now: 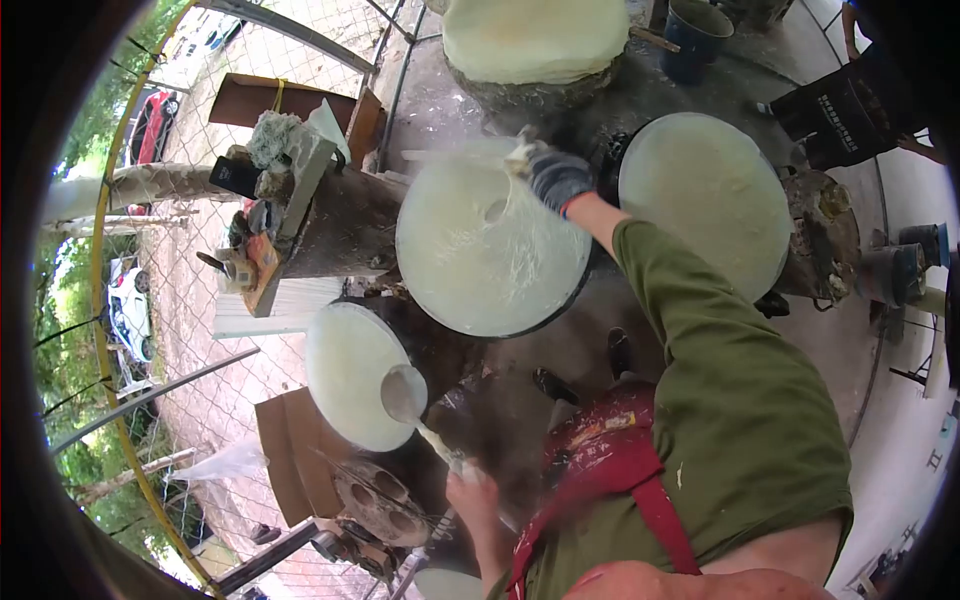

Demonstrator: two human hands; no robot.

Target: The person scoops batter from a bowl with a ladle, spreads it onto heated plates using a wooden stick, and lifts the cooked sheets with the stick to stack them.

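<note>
Three round griddles showing near you: small one (350,375) at left, middle one (490,245), right one (705,200). Fourth pale round slab (535,38) lying at top. Your left hand (472,490) is gripping one ladle (405,393) over small griddle. Your gloved right hand (555,175) is clutching one spreader stick (470,155), stretching across middle griddle's far edge.

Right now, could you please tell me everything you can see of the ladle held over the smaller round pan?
The ladle has a round, shallow bowl coated in pale batter and a thin handle smeared white. It tilts, bowl upward in the picture, over the lower edge of the smaller round pan, which is covered in the same pale layer. A bare hand grips the handle's end. Whether the bowl touches the surface cannot be told.
</note>
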